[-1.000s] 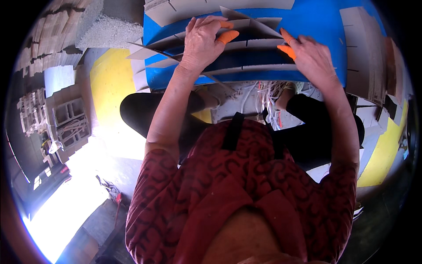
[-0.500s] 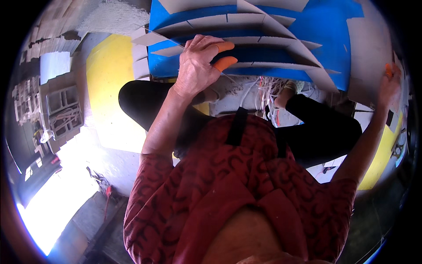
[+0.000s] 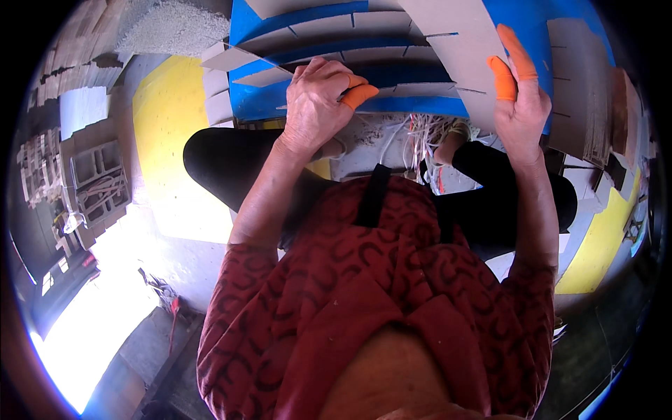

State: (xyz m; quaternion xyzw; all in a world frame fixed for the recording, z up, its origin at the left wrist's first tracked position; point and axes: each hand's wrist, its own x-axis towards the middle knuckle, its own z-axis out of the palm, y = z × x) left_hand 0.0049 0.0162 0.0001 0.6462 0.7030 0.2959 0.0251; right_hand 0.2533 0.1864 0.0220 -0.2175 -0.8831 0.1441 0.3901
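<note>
Several slotted cardboard strips stand on edge in rows over a blue surface. My left hand, with orange finger covers on thumb and forefinger, is closed at the near left of these rows. Its fingertips pinch at the near row's cardboard, where a thin crosswise strip seen edge-on also runs to the hand; the exact hold is partly hidden. On the right, my right hand, also with orange covers, holds a wide slotted cardboard strip by its right edge. That strip slants across the right ends of the rows.
A stack of cardboard strips lies right of the blue surface. Tangled pale strands lie on the floor between my feet. Yellow panels are on the floor at both sides. A grey divided crate stands at the left.
My right hand has come from the stack at the far right to the rows, bringing a wide cardboard strip. My left hand stays nearly in place, its thumb and forefinger now closer together.
</note>
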